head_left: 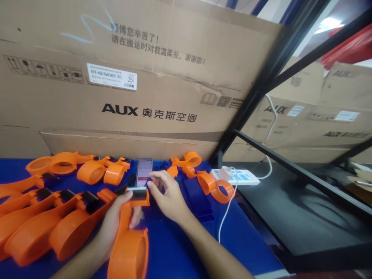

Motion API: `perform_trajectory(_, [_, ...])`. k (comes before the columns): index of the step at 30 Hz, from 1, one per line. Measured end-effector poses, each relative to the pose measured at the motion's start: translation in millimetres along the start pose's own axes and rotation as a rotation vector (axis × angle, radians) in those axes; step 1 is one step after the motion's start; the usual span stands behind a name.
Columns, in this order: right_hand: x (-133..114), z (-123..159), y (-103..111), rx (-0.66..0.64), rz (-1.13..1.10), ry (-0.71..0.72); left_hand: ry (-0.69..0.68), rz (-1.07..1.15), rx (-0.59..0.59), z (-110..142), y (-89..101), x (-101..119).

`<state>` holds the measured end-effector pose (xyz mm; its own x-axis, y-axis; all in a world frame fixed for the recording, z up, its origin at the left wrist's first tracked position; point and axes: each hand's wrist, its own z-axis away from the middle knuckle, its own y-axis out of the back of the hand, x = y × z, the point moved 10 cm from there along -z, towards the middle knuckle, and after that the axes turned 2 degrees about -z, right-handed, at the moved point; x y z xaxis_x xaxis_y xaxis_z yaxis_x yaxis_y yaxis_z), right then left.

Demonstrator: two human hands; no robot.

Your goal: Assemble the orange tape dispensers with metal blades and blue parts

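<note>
My left hand (116, 217) is closed around the neck of an orange tape dispenser (130, 248), with the thumb pressed near its head. The head carries a black part and a pale toothed edge (136, 189); the round hoop points down toward me. Just right of the head, my right hand (167, 193) is closed, thumb and forefinger pinching a small dark blue piece (150, 180), only partly visible. Behind both hands lies a phone (144, 170) with a lit screen. More orange dispensers with black parts (69, 228) lie in a row at the left.
Further orange dispensers (207, 182) and flat dark blue pieces (198, 197) lie to the right on the blue tabletop (174, 252). A white power strip (241, 177) with a plugged-in charger and cable sits at the right edge. Behind stand a large carton (145, 135) and a black rack post (250, 93).
</note>
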<state>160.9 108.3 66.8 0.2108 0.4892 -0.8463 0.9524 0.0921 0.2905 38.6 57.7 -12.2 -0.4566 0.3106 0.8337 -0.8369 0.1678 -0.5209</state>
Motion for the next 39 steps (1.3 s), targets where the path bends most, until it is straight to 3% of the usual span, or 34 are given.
perform_trajectory(3, [9, 2, -5, -0.024, -0.167, -0.114, -0.013, 0.033, 0.042, -1, 3.8, 1])
perform_trajectory(5, [13, 3, 2, 0.046, -0.262, -0.155, -0.027, 0.049, 0.093, -2, 6.6, 3])
perform_trajectory(9, [8, 3, 14, 0.143, -0.308, -0.120, -0.043, 0.067, 0.204, -4, 11.5, 6])
perform_trajectory(15, [-2, 8, 3, 0.116, -0.237, -0.018, -0.044, 0.028, 0.211, -5, 12.1, 4])
perform_trajectory(20, [-8, 13, -2, 0.119, -0.191, -0.002, -0.214, -0.123, 0.187, -5, 15.4, 14])
perform_trajectory(23, [-13, 15, 3, 0.160, -0.145, 0.013, -0.239, -0.185, 0.206, -5, 18.7, 14])
perform_trajectory(28, [-26, 19, 9, 0.194, -0.053, 0.088, -0.240, -0.164, 0.244, -5, 21.6, 17])
perform_trajectory(34, [-51, 24, 0, 0.139, 0.088, 0.254, -0.231, -0.086, 0.251, -5, 19.7, 21])
perform_trajectory(39, [-56, 25, -5, 0.119, 0.118, 0.289, -0.221, -0.068, 0.256, -4, 18.9, 20])
